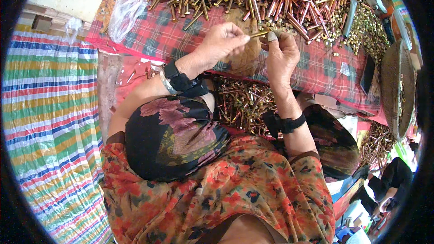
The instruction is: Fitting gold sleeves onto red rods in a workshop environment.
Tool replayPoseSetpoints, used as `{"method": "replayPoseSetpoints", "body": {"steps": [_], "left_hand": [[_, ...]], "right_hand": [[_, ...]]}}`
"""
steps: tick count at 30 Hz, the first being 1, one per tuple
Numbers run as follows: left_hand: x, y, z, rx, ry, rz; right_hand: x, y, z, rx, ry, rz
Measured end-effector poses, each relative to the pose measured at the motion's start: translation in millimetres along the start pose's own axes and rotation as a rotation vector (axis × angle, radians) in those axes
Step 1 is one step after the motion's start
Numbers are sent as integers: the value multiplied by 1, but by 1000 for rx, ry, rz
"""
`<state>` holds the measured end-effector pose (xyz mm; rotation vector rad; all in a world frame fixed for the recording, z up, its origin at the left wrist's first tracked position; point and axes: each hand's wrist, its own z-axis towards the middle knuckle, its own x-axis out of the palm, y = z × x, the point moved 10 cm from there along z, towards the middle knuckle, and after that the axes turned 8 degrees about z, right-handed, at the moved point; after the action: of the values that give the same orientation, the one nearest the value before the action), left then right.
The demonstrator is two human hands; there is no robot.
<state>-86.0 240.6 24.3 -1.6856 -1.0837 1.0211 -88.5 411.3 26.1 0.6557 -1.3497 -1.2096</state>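
Between my two hands a thin brass-coloured bolt [258,33] is held nearly level above the cloth. My left hand [219,47] pinches its left end between thumb and fingers. At the other end, the fingers of my right hand [283,56] are closed round the tip, and the thumb there wears a greyish cover. Whether a nut sits on that tip is hidden by the fingers. Just beyond my hands lies a big heap of yellow and pinkish bolts [253,2], with small nuts [368,29] heaped at its right.
A red plaid cloth [323,65] covers the work surface. Below its near edge, more bolts [244,104] lie between my knees. A clear plastic bag [129,11] rests at far left, above a striped tarp [54,131]. At right stand a round shallow basket [395,90] and another person [393,185].
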Motion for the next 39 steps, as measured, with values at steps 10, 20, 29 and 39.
{"method": "replayPoseSetpoints", "body": {"steps": [10,20,29,39], "left_hand": [[20,27,-3,-181,180,-228],[15,30,1,-176,70,-237],[-8,36,3,-213,-52,-303],[-8,31,-4,-147,-10,-223]], "right_hand": [[-4,-29,-2,409,22,127],[3,-41,13,290,103,75],[48,-10,14,-338,463,-1086],[22,-8,19,85,183,-475]]}}
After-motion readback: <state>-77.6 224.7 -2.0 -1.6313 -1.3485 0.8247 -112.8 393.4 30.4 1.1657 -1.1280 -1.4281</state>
